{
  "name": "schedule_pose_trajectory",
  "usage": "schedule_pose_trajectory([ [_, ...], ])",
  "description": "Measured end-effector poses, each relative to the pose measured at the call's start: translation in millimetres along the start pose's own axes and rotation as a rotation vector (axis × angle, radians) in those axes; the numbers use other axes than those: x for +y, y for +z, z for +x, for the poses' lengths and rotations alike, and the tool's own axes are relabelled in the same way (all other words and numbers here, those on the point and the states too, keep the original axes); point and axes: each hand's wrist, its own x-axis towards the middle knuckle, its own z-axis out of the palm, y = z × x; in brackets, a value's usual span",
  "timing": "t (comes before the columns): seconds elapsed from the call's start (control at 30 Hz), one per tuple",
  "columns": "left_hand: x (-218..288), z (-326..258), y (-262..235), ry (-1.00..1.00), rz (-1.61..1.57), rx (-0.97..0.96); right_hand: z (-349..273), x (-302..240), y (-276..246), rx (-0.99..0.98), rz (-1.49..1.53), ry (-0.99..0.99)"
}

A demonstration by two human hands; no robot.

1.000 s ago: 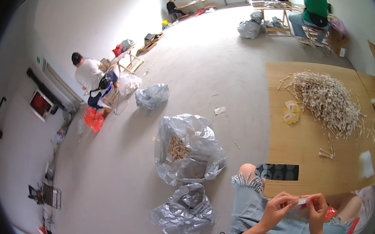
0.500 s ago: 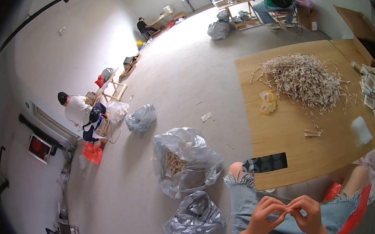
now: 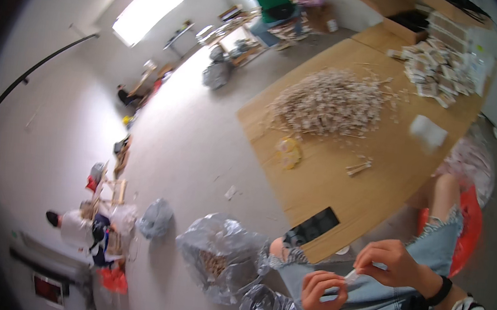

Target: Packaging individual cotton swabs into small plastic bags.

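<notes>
Here, your left grip (image 3: 322,296) and right grip (image 3: 387,263) are nearly closed, fingertips pinching a small white piece (image 3: 351,277) between them, over your lap. Just beyond the grips, a dark rectangular panel (image 3: 314,225) lies at the near corner of the wooden surface (image 3: 317,189); farther from them sits a heap of cotton swabs (image 3: 329,103).

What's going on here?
The person's left hand and right hand together pinch a small white piece over the lap. On the table lie a heap of pale sticks and a pile of small packets. A grey plastic bag sits on the floor.
</notes>
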Motion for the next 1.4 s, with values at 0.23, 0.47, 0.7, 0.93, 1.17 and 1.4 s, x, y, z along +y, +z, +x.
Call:
schedule_pose_trajectory([
  [0.23, 1, -10, -12, -0.090, -0.094, 0.009, -6, 2, 1, 0.064, 0.129, -0.017],
  [0.47, 12, 2, -5, -0.327, -0.308, -0.064, -21, 2, 1, 0.002, 0.269, 0.177],
  [0.7, -10, 0, 12, -0.182, -0.217, -0.287, -49, 26, 1, 0.020, 0.408, 0.514],
  [0.93, -24, -8, 16, -0.533, -0.324, -0.257, -15, 120, -116, 0.667, 0.312, 0.589],
  [1.17, -25, -21, 2, -0.450, -0.084, -0.269, 21, 201, -231, 1.233, 0.301, 0.512],
  [1.4, -12, -29, 16, -0.553, -0.165, -0.319, -5, 229, -172, 0.882, -0.595, 0.441],
])
